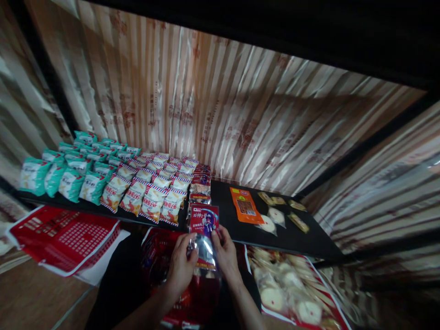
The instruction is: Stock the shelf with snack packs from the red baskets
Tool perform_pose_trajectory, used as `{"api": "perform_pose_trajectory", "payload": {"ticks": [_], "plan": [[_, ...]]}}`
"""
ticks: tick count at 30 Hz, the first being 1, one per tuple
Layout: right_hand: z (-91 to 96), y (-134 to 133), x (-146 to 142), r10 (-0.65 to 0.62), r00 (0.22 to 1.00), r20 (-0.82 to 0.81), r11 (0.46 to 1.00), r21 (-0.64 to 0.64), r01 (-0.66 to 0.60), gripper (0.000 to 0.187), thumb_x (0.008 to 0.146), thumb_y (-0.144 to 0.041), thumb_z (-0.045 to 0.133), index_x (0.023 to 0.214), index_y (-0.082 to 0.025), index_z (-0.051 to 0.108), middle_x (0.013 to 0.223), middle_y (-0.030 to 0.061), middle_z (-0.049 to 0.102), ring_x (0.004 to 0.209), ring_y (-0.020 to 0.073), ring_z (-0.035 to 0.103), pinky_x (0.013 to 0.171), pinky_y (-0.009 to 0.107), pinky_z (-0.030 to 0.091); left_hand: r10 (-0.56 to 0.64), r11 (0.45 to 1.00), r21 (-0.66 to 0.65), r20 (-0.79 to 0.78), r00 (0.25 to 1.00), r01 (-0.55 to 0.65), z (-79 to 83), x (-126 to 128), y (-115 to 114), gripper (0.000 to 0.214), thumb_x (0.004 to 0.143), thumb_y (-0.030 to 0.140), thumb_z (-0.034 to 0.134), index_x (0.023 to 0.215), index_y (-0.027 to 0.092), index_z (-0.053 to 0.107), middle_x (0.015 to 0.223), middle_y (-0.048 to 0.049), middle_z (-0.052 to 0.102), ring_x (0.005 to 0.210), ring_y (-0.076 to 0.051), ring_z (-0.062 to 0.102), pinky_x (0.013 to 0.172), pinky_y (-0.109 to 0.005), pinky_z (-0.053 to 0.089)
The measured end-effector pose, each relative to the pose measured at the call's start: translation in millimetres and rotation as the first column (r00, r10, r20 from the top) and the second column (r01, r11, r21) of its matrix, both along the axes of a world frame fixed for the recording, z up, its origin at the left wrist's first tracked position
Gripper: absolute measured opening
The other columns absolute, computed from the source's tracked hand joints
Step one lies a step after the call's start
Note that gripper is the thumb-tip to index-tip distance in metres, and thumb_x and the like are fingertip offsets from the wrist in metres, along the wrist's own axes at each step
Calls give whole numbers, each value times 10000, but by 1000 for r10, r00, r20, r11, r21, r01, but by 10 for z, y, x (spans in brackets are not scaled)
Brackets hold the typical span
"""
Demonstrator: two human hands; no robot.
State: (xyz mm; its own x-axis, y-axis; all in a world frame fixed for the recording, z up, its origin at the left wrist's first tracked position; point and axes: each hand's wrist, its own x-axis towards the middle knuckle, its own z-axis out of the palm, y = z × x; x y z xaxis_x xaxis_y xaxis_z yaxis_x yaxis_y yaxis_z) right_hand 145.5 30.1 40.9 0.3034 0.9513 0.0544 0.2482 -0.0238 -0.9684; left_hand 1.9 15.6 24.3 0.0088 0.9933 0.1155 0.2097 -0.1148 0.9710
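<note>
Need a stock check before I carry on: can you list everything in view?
Turquoise bags: many, turquoise and white, shelf's left end
Striped-edge bags: many, white and orange, beside them
Dark red packets: several, dark red, next row
Held packet: one, red, in both hands
Orange packet: one, orange, shelf's right part
Round packs: two, white, beside it
Small packs: four, tan, further right
Shelf: one, black, mid-view
Red container: one, red, lower left
Right container: one, red and white, lower right, holding packs
Curtain: pale brown striped, behind
Left hand, right hand: one each, bare, at the packet's sides
</note>
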Motion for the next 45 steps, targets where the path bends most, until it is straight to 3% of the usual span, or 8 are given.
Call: {"api": "perform_pose_trajectory", "payload": {"ticks": [6,13,15,18,25,32,45], "plan": [[-68,348,135,-69,993,98,992,110,58,496,782,-421,527,1202,-159,485,1121,102,628,973,210,610,849,338,478,44,995,85,-10,999,-43,4,158,370,335,736,122,477,1051,182,575,1055,-83,585,1010,-184,569,934,-390,455],[23,725,173,-53,994,91,995,89,45,621,778,-392,525,1331,-151,377,813,27,667,688,165,621,641,278,502,146,971,202,-68,987,-130,-15,282,775,332,734,103,490,1042,183,584,1081,-80,554,1045,-188,543,952,-405,445],[32,837,174,-45,992,116,994,102,33,611,777,-376,517,1337,-170,385,870,29,673,712,161,620,669,281,502,169,970,192,-106,980,-147,-16,311,868,343,726,104,502,1049,177,587,1119,-91,532,1059,-197,535,963,-415,438],[0,995,184,-48,981,188,990,138,22,490,770,-361,502,1227,-185,525,1072,59,651,880,178,617,811,310,482,184,971,183,-156,970,-155,-37,351,970,373,721,102,504,1081,164,576,1159,-106,506,1083,-210,522,978,-431,426],[-86,1164,187,-76,905,419,987,163,7,371,799,-289,432,1095,-158,615,1044,96,660,946,200,597,872,350,455,199,961,234,-226,954,-146,-156,361,1062,393,749,104,470,1131,147,547,1192,-118,481,1135,-220,483,989,-420,422],[-29,1203,121,-94,737,670,990,140,-1,356,827,-232,393,1094,-161,618,1021,81,670,935,208,556,857,346,438,213,958,253,-303,929,-138,-253,362,1109,420,758,90,431,1164,120,533,1229,-135,454,1170,-229,454,1002,-412,412],[-155,1269,119,-131,676,725,984,178,0,360,819,-233,410,1098,-139,617,1144,130,584,1049,230,511,924,386,420,232,960,243,-423,876,-137,-245,378,1120,423,752,99,438,1159,111,554,1228,-147,464,1164,-253,452,993,-419,411]]}}
